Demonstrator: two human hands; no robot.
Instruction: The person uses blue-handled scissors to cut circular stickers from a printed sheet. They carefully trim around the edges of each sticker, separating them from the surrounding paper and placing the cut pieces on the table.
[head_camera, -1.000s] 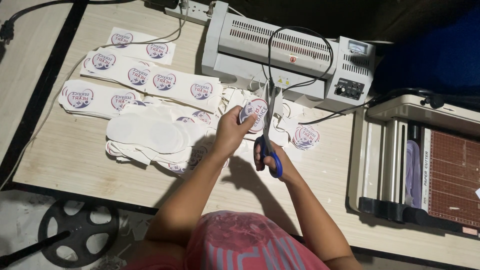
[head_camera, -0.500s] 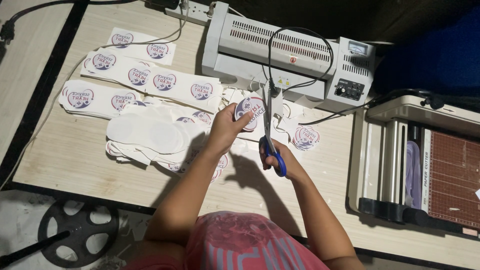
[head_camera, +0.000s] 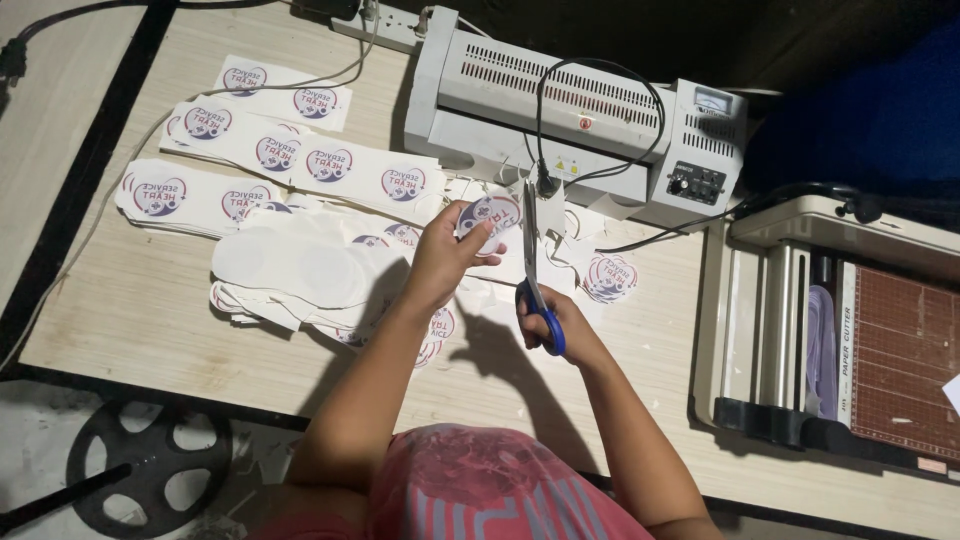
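Left hand (head_camera: 440, 262) pinches a round printed sticker (head_camera: 488, 217) w/ fingers closed on its edge, held up just in front of the laminator (head_camera: 580, 110). Right hand (head_camera: 560, 325) grips blue-handled scissors (head_camera: 533, 270), blades up beside the sticker's right edge, trimming round the outline, I'd say. Next calls for turning the sticker into the blades, keeping to the border. Uncut printed strips (head_camera: 300, 155) lie left of the laminator, scraps below it.
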